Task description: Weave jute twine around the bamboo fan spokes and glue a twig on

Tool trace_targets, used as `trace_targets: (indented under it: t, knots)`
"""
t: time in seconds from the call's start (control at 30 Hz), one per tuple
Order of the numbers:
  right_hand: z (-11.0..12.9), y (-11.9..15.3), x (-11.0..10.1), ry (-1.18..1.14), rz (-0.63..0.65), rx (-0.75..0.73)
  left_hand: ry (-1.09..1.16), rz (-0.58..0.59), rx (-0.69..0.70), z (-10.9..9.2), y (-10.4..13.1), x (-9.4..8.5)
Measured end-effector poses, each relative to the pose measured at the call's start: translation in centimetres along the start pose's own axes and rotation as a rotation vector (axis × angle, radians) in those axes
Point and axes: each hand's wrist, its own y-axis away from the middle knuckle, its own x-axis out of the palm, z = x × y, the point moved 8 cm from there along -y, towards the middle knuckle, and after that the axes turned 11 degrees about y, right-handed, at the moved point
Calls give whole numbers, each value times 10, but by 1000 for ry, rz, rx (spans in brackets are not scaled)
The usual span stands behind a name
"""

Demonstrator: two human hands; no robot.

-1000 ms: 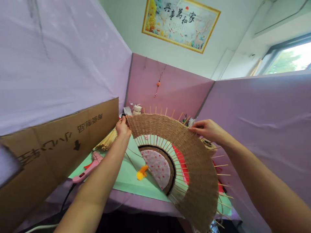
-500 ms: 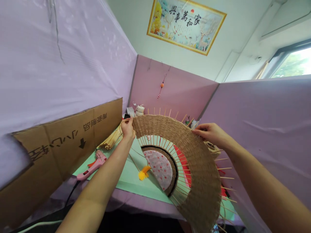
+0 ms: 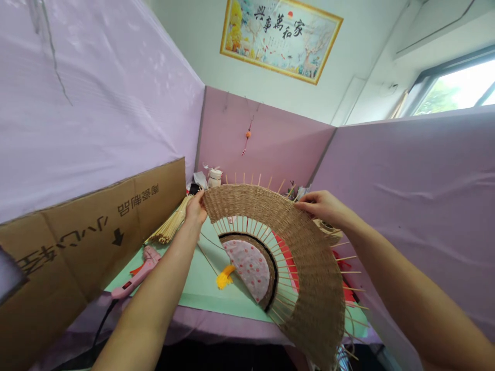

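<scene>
A large woven fan (image 3: 266, 198), brown with thin sticks poking past its outer edge, stands tilted above the table. Its inner half-disc (image 3: 249, 265) is pale pink cloth with red dots, bordered by a dark band, and bare sticks join it to the woven arc. My left hand (image 3: 196, 208) is closed on the fan's upper left corner. At the upper right of the arc, my right hand (image 3: 319, 206) pinches the outer edge, its fingertips partly hidden. A yellow tassel (image 3: 225, 277) hangs by the straight lower edge.
A pink glue gun (image 3: 135, 275) with a cord lies left on the green tabletop (image 3: 216, 301). Behind it are a bundle of thin sticks (image 3: 172, 224) and a cardboard sheet (image 3: 88, 232). A white jar (image 3: 215, 178) stands at the back. Purple partitions (image 3: 406, 196) enclose the table.
The whole view has shifted, so the scene sits slightly further left. Both hands keep their hold on the fan, which has hardly moved relative to the table.
</scene>
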Motion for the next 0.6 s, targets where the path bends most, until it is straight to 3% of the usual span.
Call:
trace_targets:
  t: [0.17, 0.27, 0.33, 0.4, 0.5, 0.6]
  knots:
    - [1, -5, 5, 6, 5, 15, -80, 54, -238, 19, 4, -2]
    - [7, -5, 2, 26, 59, -9, -79, 89, -273, 29, 2, -6]
    - [15, 1, -14, 35, 25, -89, -60, 86, -261, 33, -3, -12]
    - [17, 15, -44, 19, -146, -169, -55, 53, -265, 38, -8, -21]
    - [-13, 51, -73, -109, -384, -151, -58, -18, -288, 43, -15, -37]
    - [-73, 94, -48, -370, -348, -58, -26, -62, -320, 47, -21, -49]
